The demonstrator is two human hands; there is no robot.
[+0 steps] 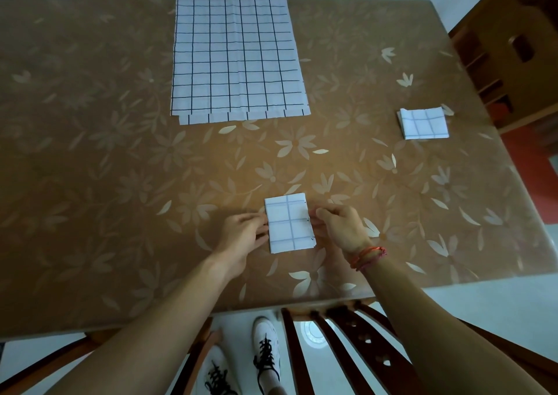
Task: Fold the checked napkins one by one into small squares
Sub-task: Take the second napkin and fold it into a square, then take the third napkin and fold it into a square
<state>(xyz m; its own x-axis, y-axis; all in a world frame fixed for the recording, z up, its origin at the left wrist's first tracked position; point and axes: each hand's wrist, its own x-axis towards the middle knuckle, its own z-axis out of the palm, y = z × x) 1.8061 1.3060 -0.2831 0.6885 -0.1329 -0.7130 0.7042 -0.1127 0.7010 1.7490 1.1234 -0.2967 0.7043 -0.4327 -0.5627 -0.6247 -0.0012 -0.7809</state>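
Observation:
A white checked napkin, folded into a narrow rectangle, lies near the table's front edge. My left hand pinches its left edge. My right hand, with a red thread bracelet at the wrist, pinches its right edge. A stack of unfolded checked napkins lies flat at the far middle of the table. A small pile of napkins folded into squares sits at the right.
The table is covered with a brown floral cloth. A dark wooden chair back stands at the front edge below my arms. A wooden shelf unit stands beyond the table's right side.

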